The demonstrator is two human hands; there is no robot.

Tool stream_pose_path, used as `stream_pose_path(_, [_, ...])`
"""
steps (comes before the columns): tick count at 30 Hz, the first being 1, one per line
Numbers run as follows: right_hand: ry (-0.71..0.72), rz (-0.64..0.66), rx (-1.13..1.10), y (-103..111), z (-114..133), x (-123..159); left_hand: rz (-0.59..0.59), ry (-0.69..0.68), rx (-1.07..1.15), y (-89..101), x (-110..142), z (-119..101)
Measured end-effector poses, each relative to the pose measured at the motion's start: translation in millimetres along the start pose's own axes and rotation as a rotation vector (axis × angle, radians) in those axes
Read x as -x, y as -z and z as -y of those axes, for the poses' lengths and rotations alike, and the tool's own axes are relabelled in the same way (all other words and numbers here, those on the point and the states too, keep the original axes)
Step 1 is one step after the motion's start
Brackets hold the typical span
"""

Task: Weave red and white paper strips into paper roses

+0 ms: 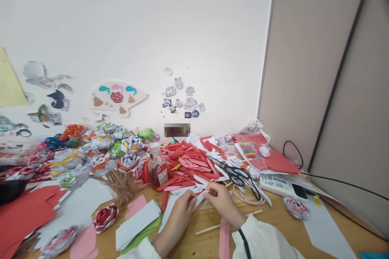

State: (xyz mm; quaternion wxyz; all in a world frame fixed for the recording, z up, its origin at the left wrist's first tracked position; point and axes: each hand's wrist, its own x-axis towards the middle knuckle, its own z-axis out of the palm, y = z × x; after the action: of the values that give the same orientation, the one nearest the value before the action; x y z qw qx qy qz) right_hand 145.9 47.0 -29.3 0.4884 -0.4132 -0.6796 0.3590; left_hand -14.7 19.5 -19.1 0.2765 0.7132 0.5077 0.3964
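Note:
A small white folded paper piece (199, 200) is pinched between both hands. My left hand (184, 207) has its fingertips closed on the paper's left end. My right hand (221, 199) pinches the other end with thumb and forefinger. Just beyond the hands is a heap of red and white folded paper strips (190, 162). A glue bottle (158, 172) with a red and white label stands to the left of the heap. Below the hands a thin wooden stick (209, 230) lies on the table, partly hidden by my right wrist, beside a pink paper strip (224, 236).
Black-handled scissors (238, 176) and a pearl string (244, 199) lie right of my hands. Paper flowers (103, 149) on sticks crowd the left. White sheets (138, 224) lie nearer. A white box (278, 186) and black cables (343, 184) are at right.

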Motion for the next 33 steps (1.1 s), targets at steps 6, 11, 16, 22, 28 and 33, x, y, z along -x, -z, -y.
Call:
stream_pose_path(6, [-0.019, 0.032, -0.120, 0, 0, -1, -0.061, 0.066, 0.205, -2.1, -5, 10])
stream_pose_path(11, [-0.041, 0.065, -0.214, -7, -2, 0, 0.048, 0.161, 0.498, -15.5, -3, 10])
stream_pose_path(16, [-0.056, 0.057, -0.311, -9, -3, -1, 0.131, 0.216, 0.761, -11.1, -1, 2])
stream_pose_path(22, [-0.066, 0.020, -0.388, -8, -5, -1, 0.226, 0.274, 0.900, -3.7, 2, -3])
stream_pose_path(28, [-0.077, 0.047, -0.483, -10, -7, -2, 0.258, 0.305, 0.914, -1.7, 2, -1])
stream_pose_path(33, [-0.087, 0.042, -0.511, -9, -8, -3, 0.312, 0.317, 0.875, -0.6, 4, -1])
